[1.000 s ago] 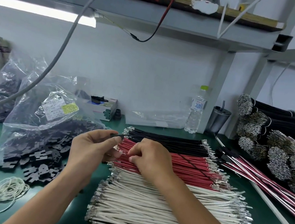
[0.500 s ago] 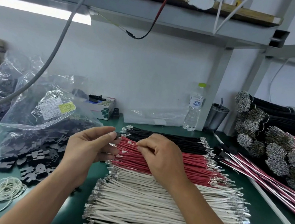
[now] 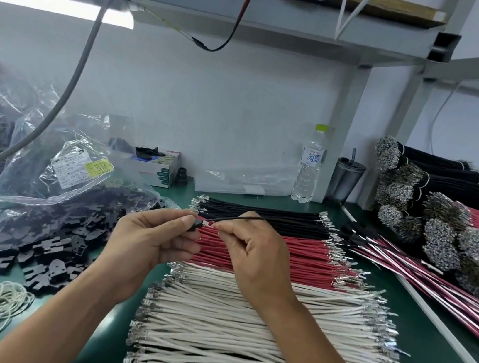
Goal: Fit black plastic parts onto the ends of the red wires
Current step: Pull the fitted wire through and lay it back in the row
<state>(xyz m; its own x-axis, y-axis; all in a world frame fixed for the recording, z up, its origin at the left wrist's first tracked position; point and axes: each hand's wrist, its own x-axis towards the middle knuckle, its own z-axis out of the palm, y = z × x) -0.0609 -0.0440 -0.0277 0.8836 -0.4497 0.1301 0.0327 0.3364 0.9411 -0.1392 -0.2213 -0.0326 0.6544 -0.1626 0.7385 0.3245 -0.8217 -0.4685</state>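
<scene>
Two bare forearms, left hand (image 3: 151, 239), right hand (image 3: 255, 254), no sleeves

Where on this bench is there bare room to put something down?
Bare green mat shows between the rubber bands and the white wires, and right of the white wires before the rail. It is crowded around the bag of black parts and the bundles.

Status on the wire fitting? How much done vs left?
Done: a batch of finished-looking leads with black ends lies to the right. In hand: left hand pinches a small black plastic part; right hand brings a black wire, not a red one, with its metal terminal up to it, not clearly seated. Left: the whole row of red wires still shows bare terminals, and a bag of black parts remains.
</scene>
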